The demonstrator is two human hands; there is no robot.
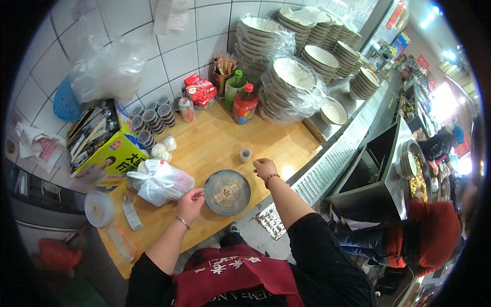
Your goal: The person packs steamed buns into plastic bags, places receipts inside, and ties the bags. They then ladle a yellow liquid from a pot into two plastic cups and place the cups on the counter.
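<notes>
A round lidded takeaway bowl [228,192] with a sticker on its lid stands near the table's front edge. Beside its left rim is my left hand [191,205], fingers curled; whether it grips the rim or anything else cannot be told. My right hand [264,169] hovers to the right above the table, fingers bent together, with no object visible in it. Close to those fingers stands a small lidded cup [245,155]. A tied white plastic bag [163,184] with a paper slip on it lies left of the bowl, nearest my left hand.
Small sauce cups [153,119], a drink can [186,109] and two bottles [244,103] line the back. Bowls wrapped in plastic [293,88] are stacked at back right. A yellow box [111,153], a receipt [132,215] and a round plastic tub [98,209] lie left. Co-workers [433,234] stand at right.
</notes>
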